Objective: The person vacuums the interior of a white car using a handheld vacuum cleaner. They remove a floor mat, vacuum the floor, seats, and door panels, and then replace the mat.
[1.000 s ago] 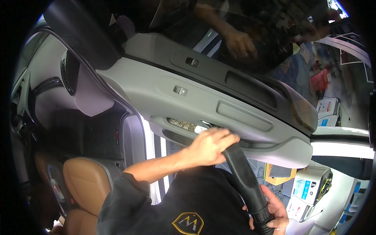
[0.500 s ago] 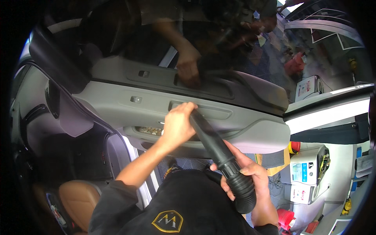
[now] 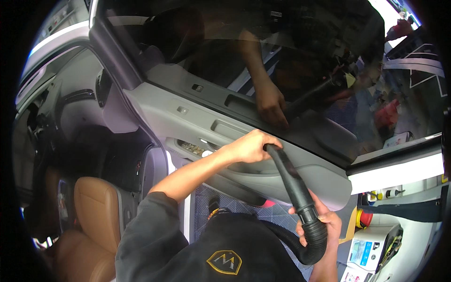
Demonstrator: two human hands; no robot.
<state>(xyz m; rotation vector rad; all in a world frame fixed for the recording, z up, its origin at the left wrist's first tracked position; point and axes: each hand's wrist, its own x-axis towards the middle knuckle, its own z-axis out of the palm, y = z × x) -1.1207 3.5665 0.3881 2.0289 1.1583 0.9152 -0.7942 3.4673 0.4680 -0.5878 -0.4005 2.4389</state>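
Shows a lettered yellow-edged badge (image 3: 224,262) on the shirt (image 3: 235,235); right of the shirt, shows a blue label (image 3: 361,252), too small to read, on a box (image 3: 383,232).

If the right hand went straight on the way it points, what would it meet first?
With the black hose in its grasp, the right hand would probably meet the grey door panel first; the depth between them is unclear.
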